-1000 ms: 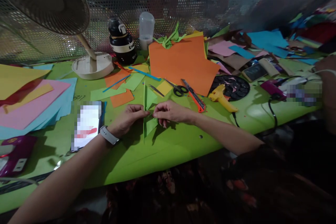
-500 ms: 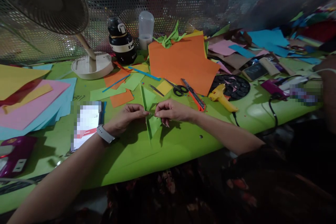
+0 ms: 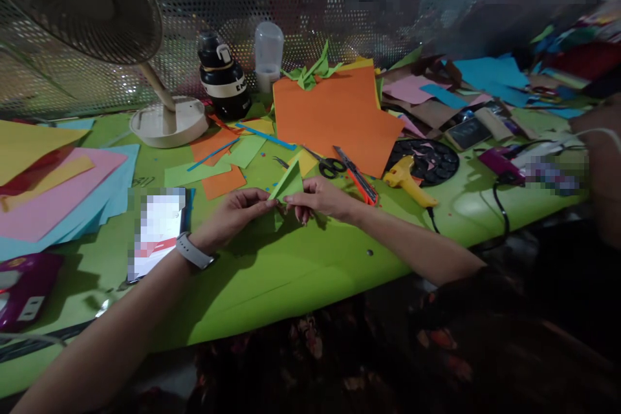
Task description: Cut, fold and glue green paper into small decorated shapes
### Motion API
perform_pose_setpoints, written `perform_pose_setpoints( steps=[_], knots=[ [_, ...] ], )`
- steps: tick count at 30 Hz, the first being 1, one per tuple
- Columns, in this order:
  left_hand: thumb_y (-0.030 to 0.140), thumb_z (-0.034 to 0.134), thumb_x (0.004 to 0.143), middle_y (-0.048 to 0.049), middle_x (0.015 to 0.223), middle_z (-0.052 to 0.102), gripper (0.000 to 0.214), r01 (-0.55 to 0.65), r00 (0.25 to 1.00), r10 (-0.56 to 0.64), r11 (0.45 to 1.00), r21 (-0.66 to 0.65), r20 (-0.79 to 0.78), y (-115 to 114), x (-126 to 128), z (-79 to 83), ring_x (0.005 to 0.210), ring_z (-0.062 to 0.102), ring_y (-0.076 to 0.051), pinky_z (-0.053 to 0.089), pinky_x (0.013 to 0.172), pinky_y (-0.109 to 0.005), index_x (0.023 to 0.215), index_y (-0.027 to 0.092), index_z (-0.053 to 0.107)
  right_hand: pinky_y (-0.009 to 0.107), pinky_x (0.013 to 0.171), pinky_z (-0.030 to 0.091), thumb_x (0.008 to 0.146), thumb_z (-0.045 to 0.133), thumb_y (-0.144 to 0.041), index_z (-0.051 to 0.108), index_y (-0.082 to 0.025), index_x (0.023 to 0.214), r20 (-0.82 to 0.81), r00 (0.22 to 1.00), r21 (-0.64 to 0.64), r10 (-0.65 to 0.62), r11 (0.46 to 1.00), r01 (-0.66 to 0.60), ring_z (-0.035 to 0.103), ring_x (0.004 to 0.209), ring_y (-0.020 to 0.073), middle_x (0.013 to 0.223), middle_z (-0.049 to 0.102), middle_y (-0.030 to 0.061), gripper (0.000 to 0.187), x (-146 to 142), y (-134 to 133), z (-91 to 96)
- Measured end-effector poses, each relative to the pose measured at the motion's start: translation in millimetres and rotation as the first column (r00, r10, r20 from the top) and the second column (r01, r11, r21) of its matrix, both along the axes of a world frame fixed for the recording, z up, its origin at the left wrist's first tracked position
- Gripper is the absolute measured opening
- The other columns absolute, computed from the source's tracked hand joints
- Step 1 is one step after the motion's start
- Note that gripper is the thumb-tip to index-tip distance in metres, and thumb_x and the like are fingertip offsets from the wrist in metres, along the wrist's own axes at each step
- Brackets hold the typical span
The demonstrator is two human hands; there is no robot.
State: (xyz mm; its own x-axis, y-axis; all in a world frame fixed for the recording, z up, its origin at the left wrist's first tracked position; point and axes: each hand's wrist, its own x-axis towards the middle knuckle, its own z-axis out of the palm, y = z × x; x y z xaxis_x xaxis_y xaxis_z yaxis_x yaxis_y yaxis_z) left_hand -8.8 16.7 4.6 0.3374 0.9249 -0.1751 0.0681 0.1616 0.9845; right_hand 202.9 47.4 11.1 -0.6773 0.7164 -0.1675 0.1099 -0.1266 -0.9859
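Note:
A folded piece of light green paper (image 3: 290,186) is held above the green table between my two hands. My left hand (image 3: 244,208), with a pale watch (image 3: 193,251) on its wrist, pinches the paper's left edge between thumb and fingers. From the other side, my right hand (image 3: 320,199) grips its lower right part with thumb and curled fingers. Just beyond the hands lie black-handled scissors (image 3: 332,167), a red box cutter (image 3: 359,182) and a yellow glue gun (image 3: 410,182). Orange and green paper scraps (image 3: 224,182) lie beyond my left hand.
A phone (image 3: 160,233) lies left of my left wrist. A fan (image 3: 169,121), a black bottle (image 3: 225,81) and a large orange sheet (image 3: 330,107) stand or lie at the back. Coloured sheets (image 3: 87,191) cover the left side; power strips (image 3: 514,165) sit right.
The green paper has turned from an upright position to a slant, its tip now pointing up and right. Both hands still hold it near the same spot.

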Motion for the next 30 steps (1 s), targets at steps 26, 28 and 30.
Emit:
perform_pose_setpoints(
  steps=[26, 28, 30],
  knots=[
    [0.029, 0.069, 0.080, 0.0053, 0.113, 0.067, 0.027, -0.726, 0.688, 0.606, 0.563, 0.395, 0.399, 19.1, -19.4, 25.0, 0.116, 0.053, -0.015, 0.041, 0.096, -0.026, 0.105, 0.024, 0.062, 0.019, 0.064, 0.048, 0.066, 0.080, -0.026, 0.066, -0.015, 0.081, -0.195, 0.948, -0.067, -0.252, 0.968, 0.244, 0.060, 0.065, 0.0060, 0.074, 0.067, -0.0031, 0.023, 0.1, 16.2, -0.6],
    [0.037, 0.065, 0.082, 0.0006, 0.102, 0.071, 0.024, -0.619, 0.761, 0.529, 0.765, 0.177, 0.376, 15.7, -13.3, 16.3, 0.109, 0.058, -0.017, 0.045, 0.093, -0.030, 0.099, 0.021, 0.064, 0.021, 0.064, 0.052, 0.065, 0.081, -0.027, 0.065, -0.015, 0.082, -0.207, 0.941, -0.157, -0.270, 0.958, 0.240, 0.063, 0.063, 0.0080, 0.075, 0.069, -0.0015, 0.026, -5.2, 11.2, -2.7],
    [0.044, 0.063, 0.082, -0.0068, 0.098, 0.073, 0.032, -0.365, 0.880, 0.350, 0.931, -0.016, 0.320, 7.8, -1.9, 8.7, 0.100, 0.064, -0.021, 0.049, 0.088, -0.034, 0.097, 0.016, 0.067, 0.024, 0.061, 0.054, 0.065, 0.081, -0.028, 0.064, -0.015, 0.082, -0.179, 0.948, -0.202, -0.264, 0.953, 0.227, 0.065, 0.061, 0.0098, 0.073, 0.070, -0.0002, 0.027, -9.0, 4.9, -4.2]
  ],
)
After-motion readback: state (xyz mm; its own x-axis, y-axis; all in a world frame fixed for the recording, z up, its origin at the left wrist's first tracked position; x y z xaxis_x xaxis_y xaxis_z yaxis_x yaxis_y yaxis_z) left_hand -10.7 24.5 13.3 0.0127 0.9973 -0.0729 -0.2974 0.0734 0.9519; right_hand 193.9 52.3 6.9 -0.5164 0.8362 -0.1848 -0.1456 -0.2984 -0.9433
